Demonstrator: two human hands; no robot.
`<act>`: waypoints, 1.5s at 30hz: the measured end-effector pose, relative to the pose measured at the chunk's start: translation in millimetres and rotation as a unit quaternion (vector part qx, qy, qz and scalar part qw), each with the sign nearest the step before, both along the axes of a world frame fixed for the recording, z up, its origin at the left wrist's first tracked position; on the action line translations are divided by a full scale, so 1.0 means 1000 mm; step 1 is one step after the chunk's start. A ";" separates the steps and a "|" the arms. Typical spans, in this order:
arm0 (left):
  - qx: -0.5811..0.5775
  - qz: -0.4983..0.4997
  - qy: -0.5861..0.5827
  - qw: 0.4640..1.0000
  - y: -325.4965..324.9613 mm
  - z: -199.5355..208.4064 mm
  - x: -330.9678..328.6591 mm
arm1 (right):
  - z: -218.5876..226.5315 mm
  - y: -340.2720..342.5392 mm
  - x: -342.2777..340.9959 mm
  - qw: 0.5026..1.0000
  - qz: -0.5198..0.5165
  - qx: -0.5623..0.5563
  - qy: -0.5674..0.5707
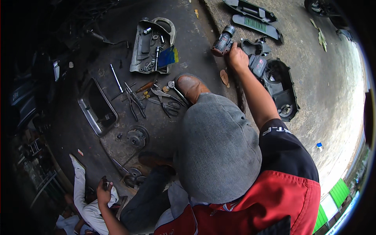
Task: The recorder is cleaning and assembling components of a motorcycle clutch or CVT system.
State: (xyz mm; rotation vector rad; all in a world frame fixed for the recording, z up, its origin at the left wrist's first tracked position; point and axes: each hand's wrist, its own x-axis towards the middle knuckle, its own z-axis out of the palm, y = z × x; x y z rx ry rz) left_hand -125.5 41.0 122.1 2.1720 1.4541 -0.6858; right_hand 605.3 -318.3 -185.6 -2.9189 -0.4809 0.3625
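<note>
My right arm reaches forward to the right. My right hand (238, 58) is closed around the handle of a cordless drill (223, 42), whose nose points away from me. Its battery pack (257, 65) sticks out behind the hand, beside a black scooter casing cover (282, 92) and a smaller dark bracket-like part (254, 47). At the lower left, my left hand (103, 192) is raised, fingers curled round a small dark object too unclear to name. It is well away from the tools on the ground. My grey cap covers much of the middle.
A tool tray (135, 58) with sockets lies ahead. Pliers (133, 102), scissors (169, 107) and a T-handle wrench (116, 78) lie near my boot (192, 88). Left are a metal pan (80, 102) and a pulley (137, 137). A green air filter (256, 25) lies far right; another person's white-trousered leg (79, 176) lower left.
</note>
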 end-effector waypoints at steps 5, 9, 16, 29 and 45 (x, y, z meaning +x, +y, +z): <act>-0.003 0.106 -0.060 0.993 -0.018 0.024 -0.030 | -0.007 -0.002 0.105 0.987 0.104 -0.119 0.006; -0.017 0.189 -0.003 0.982 -0.042 0.038 -0.083 | -0.016 -0.015 0.169 0.947 0.225 -0.230 -0.004; -0.033 -0.168 0.185 0.968 -0.041 0.053 -0.161 | -0.107 -0.045 0.244 0.866 0.428 -0.255 -0.031; 0.074 0.552 -0.232 0.797 -0.188 -0.148 -0.141 | 0.168 0.114 0.101 0.861 0.477 0.008 0.173; 0.074 0.471 -0.574 0.666 -0.147 -0.178 -0.061 | 0.191 0.306 -0.460 0.625 0.664 0.084 0.401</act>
